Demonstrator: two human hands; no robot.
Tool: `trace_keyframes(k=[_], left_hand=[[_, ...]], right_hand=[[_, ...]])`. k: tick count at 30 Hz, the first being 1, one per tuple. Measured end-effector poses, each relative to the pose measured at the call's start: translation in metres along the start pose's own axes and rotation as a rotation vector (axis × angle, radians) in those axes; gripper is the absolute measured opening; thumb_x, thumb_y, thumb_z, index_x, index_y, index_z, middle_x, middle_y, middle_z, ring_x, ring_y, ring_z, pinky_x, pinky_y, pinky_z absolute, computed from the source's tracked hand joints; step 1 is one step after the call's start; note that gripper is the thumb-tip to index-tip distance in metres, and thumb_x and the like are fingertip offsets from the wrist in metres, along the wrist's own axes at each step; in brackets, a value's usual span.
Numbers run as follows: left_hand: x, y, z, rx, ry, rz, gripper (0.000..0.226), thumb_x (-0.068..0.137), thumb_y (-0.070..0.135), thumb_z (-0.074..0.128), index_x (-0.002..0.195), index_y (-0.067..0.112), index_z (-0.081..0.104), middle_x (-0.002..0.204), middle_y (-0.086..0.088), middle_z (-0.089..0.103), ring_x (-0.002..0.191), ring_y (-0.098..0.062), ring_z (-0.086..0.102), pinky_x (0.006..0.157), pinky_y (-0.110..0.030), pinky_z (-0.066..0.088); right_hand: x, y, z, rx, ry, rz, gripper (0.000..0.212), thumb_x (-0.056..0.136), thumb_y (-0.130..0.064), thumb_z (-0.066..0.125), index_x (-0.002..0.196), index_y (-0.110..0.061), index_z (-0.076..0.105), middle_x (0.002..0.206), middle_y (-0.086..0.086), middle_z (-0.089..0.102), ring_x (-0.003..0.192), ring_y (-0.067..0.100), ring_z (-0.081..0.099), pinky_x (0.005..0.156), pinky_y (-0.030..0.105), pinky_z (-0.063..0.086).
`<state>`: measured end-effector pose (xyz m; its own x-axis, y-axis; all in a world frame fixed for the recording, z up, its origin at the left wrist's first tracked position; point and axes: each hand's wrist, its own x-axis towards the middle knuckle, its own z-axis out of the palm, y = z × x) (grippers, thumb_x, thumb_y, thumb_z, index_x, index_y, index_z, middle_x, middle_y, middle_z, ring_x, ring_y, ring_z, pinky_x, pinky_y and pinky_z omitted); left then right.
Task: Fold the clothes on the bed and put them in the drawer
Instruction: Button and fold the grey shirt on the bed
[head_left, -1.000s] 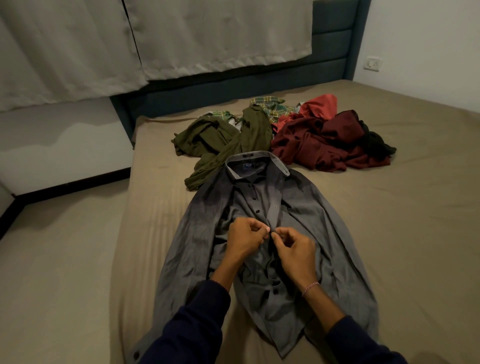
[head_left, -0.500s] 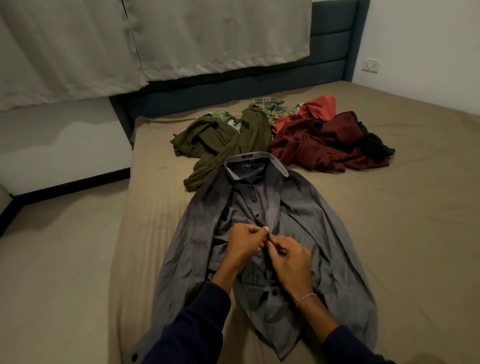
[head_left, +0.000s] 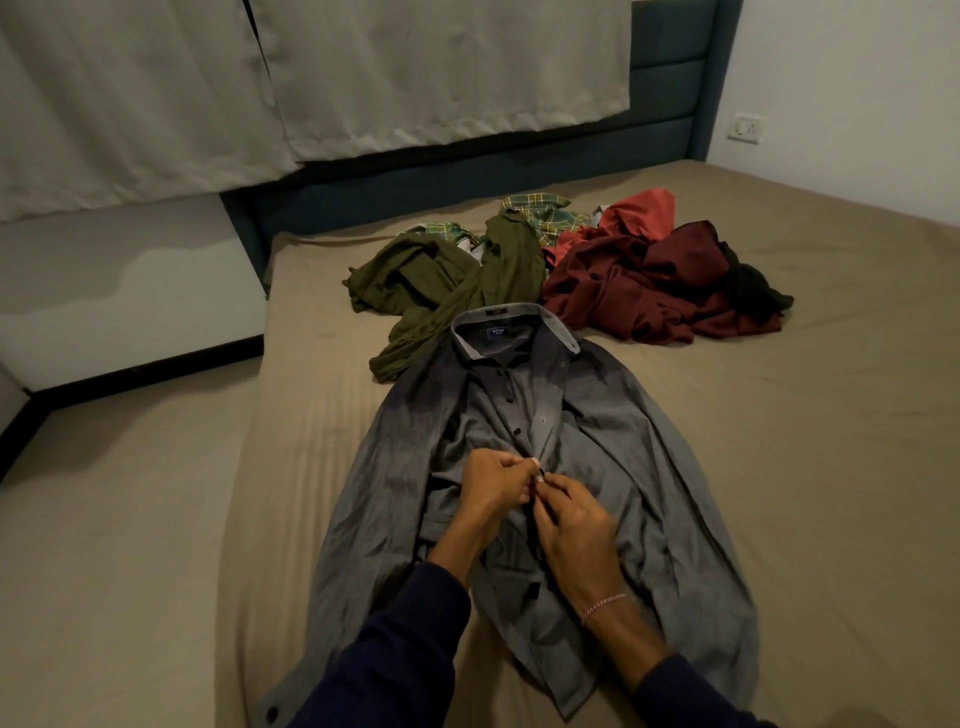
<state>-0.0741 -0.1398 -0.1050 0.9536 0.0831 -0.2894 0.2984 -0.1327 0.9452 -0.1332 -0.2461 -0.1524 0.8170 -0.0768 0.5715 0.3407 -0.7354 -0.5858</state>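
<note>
Both the left hand (head_left: 496, 486) and the right hand (head_left: 574, 525) pinch the grey shirt (head_left: 649, 467) at its placket, the collar lying straight ahead of them.

Dim bedroom with a wide bed, curtains and pale walls.

A bed (head_left: 779, 467) fills most of the view, covered by a smooth tan sheet (head_left: 156, 519) with faint stripes. Behind it stands a dark teal padded headboard (head_left: 670, 78), built of stacked horizontal panels. Two pale grey curtains (head_left: 415, 67) hang down over the headboard, their hems ending just above the bed; a dark gap shows between them. To the left, a white wall (head_left: 130, 280) shows a wavy stain and a black skirting (head_left: 145, 371) along its foot. To the right, a white wall (head_left: 857, 78) carries a socket (head_left: 746, 127) near the headboard. The light is low and warm.
</note>
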Motion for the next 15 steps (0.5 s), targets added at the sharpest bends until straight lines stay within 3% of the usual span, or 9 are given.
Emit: trace_keyframes(k=[5, 7, 10, 12, 15], left_hand=[[0.002, -0.004, 0.000, -0.046, -0.048, -0.055, 0.019, 0.096, 0.013, 0.066, 0.082, 0.004, 0.071, 0.082, -0.015, 0.071, 0.071, -0.019, 0.067, 0.070, -0.029, 0.057], [0.001, -0.002, 0.000, -0.058, -0.065, -0.051, 0.019, 0.096, 0.014, 0.066, 0.083, 0.002, 0.072, 0.082, -0.015, 0.070, 0.073, -0.021, 0.065, 0.069, -0.029, 0.055], [0.001, 0.000, 0.001, -0.013, -0.053, -0.026, 0.025, 0.096, 0.014, 0.067, 0.072, 0.007, 0.069, 0.069, -0.010, 0.066, 0.062, -0.016, 0.060, 0.055, -0.022, 0.051], [0.002, -0.002, 0.000, 0.025, -0.039, -0.014, 0.027, 0.095, 0.017, 0.068, 0.071, 0.005, 0.068, 0.069, -0.011, 0.064, 0.065, -0.021, 0.060, 0.059, -0.025, 0.050], [0.001, -0.005, -0.001, 0.032, -0.042, -0.003, 0.031, 0.094, 0.023, 0.070, 0.085, -0.006, 0.072, 0.077, -0.018, 0.067, 0.074, -0.023, 0.062, 0.066, -0.033, 0.052]], right_hand=[[-0.001, 0.001, 0.001, 0.021, -0.012, 0.012, 0.019, 0.087, -0.007, 0.076, 0.106, -0.005, 0.076, 0.108, 0.007, 0.070, 0.090, 0.013, 0.067, 0.085, 0.016, 0.052], [-0.001, 0.006, 0.003, 0.042, -0.034, 0.040, 0.018, 0.086, -0.007, 0.076, 0.104, -0.007, 0.077, 0.109, 0.005, 0.070, 0.092, 0.011, 0.066, 0.087, 0.015, 0.050], [-0.003, 0.008, 0.002, 0.124, -0.019, 0.064, 0.018, 0.085, -0.007, 0.078, 0.103, -0.010, 0.078, 0.105, 0.003, 0.075, 0.093, 0.008, 0.069, 0.088, 0.018, 0.054], [-0.001, 0.004, -0.003, 0.306, 0.023, 0.235, 0.012, 0.087, -0.010, 0.077, 0.098, -0.014, 0.078, 0.095, -0.003, 0.076, 0.086, 0.000, 0.070, 0.080, 0.020, 0.058], [0.007, 0.004, -0.009, 0.541, 0.073, 0.538, 0.009, 0.089, -0.017, 0.075, 0.097, -0.019, 0.071, 0.088, -0.006, 0.073, 0.078, 0.004, 0.071, 0.072, 0.023, 0.060]])
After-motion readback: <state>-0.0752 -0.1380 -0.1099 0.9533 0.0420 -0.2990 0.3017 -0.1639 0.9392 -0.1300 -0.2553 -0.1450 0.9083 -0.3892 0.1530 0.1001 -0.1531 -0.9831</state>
